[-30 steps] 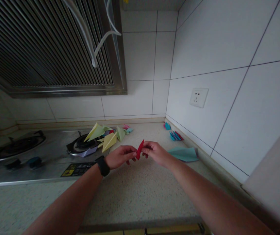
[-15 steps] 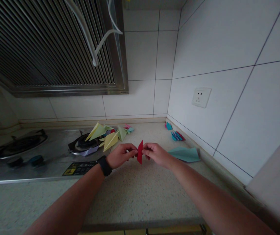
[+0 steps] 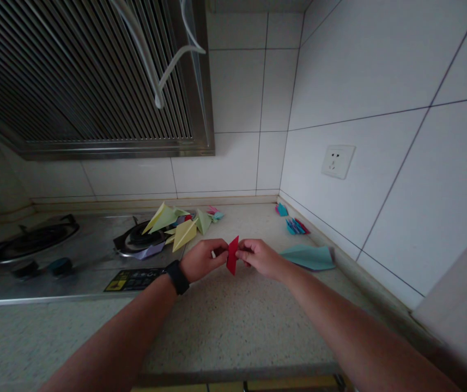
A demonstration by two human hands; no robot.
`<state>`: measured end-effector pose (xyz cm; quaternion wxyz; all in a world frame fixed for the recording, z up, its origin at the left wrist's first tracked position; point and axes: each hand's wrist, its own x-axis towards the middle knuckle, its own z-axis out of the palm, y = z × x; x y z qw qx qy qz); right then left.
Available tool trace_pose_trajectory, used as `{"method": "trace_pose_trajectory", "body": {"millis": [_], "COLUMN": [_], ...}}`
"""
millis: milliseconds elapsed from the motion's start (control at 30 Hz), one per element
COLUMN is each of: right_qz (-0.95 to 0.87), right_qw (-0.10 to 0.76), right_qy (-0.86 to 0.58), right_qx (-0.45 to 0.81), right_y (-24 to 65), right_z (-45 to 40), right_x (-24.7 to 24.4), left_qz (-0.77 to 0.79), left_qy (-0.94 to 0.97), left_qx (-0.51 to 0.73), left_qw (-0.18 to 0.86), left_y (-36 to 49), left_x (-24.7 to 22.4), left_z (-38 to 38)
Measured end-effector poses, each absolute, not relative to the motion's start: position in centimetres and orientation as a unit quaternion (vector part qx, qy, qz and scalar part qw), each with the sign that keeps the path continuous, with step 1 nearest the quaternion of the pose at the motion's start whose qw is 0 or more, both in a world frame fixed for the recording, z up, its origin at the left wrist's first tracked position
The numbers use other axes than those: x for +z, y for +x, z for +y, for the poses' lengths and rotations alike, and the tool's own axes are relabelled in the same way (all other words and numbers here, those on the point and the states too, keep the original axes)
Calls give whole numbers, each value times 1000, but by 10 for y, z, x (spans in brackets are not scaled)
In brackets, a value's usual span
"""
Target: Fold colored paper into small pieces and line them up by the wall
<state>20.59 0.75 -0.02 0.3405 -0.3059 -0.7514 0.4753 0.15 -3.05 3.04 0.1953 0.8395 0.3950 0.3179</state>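
A small piece of folded red paper (image 3: 232,256) is held upright just above the speckled counter (image 3: 233,326). My left hand (image 3: 204,258), with a black watch at its wrist, pinches the paper's left side between thumb and fingers. On the right side my right hand (image 3: 260,257) grips it the same way, fingertips close together. A sheet of light blue folded paper (image 3: 309,257) lies on the counter just beyond my right wrist. Left of my left hand, a yellow folded paper piece (image 3: 185,234) rests among other folded papers.
Several pale green folded papers (image 3: 168,216) lie over the right burner of the gas stove (image 3: 94,283). Small blue and red folded pieces (image 3: 296,226) sit near the right wall. A range hood (image 3: 94,149) overhangs the stove, with a white cable (image 3: 143,49) hanging in front.
The red paper has turned slightly and shows a bit more of its face. My left thumb and fingers have shifted a little along its left side; both hands stay in nearly the same place.
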Motion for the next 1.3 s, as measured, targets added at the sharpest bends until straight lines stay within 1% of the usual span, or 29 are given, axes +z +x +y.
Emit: {"method": "trace_pose_trajectory", "body": {"millis": [133, 267, 767, 1000, 1300], "right_qz": [-760, -764, -768, -769, -781], "right_qw": [335, 330, 345, 358, 324], "right_qy": [-308, -304, -283, -282, -299], "right_qx": [464, 464, 459, 448, 442], "right_y": [205, 204, 204, 205, 207], "right_z": [5, 2, 1, 5, 3], "right_x": [3, 5, 7, 2, 7], "left_qz": [401, 407, 389, 419, 433], "left_qy": [864, 874, 893, 880, 884], "left_qx": [271, 241, 224, 224, 175], "left_qw": [140, 115, 38, 10, -15], "left_y": [2, 2, 1, 1, 3], "left_x": [31, 30, 28, 26, 25], "left_z": [-32, -32, -31, -30, -29]}}
